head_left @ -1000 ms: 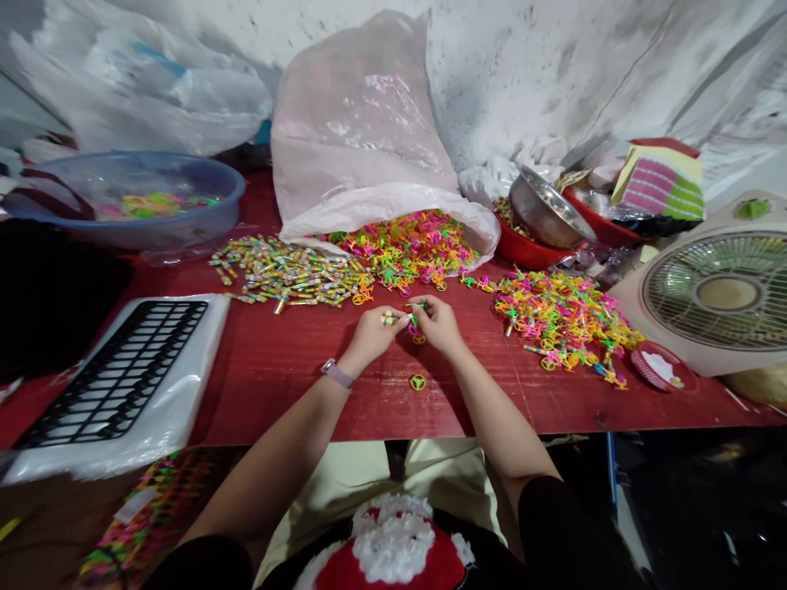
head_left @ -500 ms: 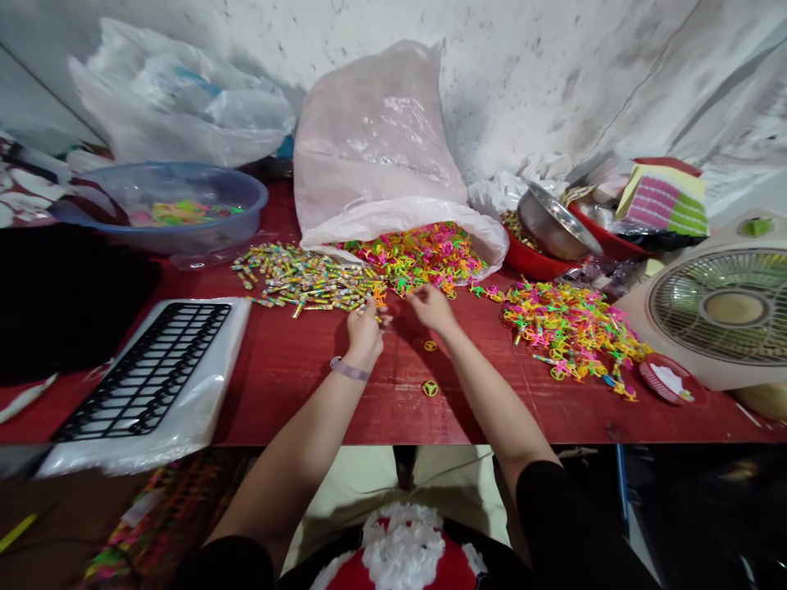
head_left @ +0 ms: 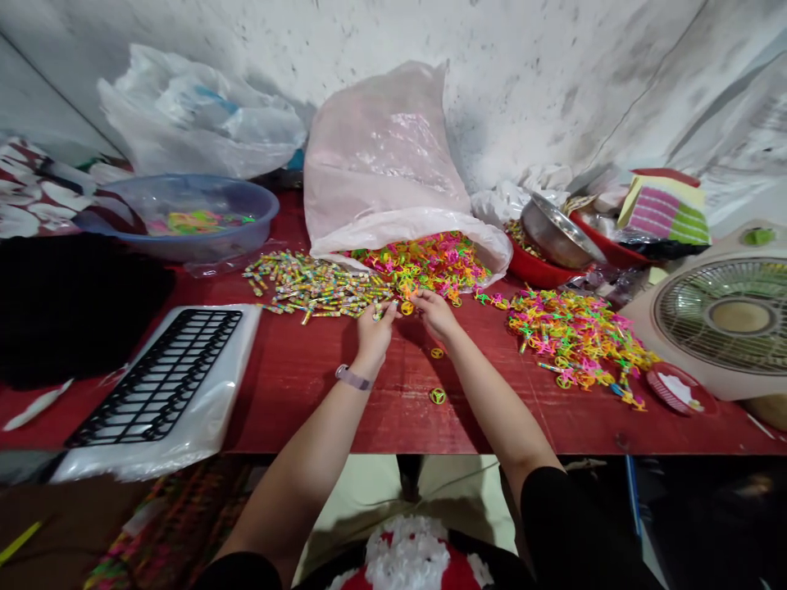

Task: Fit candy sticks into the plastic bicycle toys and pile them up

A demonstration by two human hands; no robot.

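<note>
My left hand (head_left: 375,334), with a band on the wrist, is closed at the front edge of a pile of small patterned tubes (head_left: 316,283). Its fingertips pinch a small tube, mostly hidden by the fingers. Facing it, my right hand (head_left: 438,316) pinches a small yellow-orange plastic wheel piece (head_left: 407,308) between the two hands. Behind them, bright plastic pieces (head_left: 434,258) spill from the mouth of a large whitish bag (head_left: 384,164). Two loose wheel pieces, one orange-yellow (head_left: 437,353) and one yellow-green (head_left: 437,397), lie flat near my right forearm.
To the right are a heap of coloured pieces with tubes (head_left: 571,336), a small red-rimmed dish (head_left: 680,389) and a fan (head_left: 731,315). A black plastic rack (head_left: 163,373) lies on clear bags at left, below a blue basin (head_left: 209,233). A steel bowl (head_left: 557,229) leans behind.
My hands have come closer together. A yellow-orange wheel piece now shows at my right fingertips, and my left hand has turned slightly towards it. The whole view has shifted a little.
</note>
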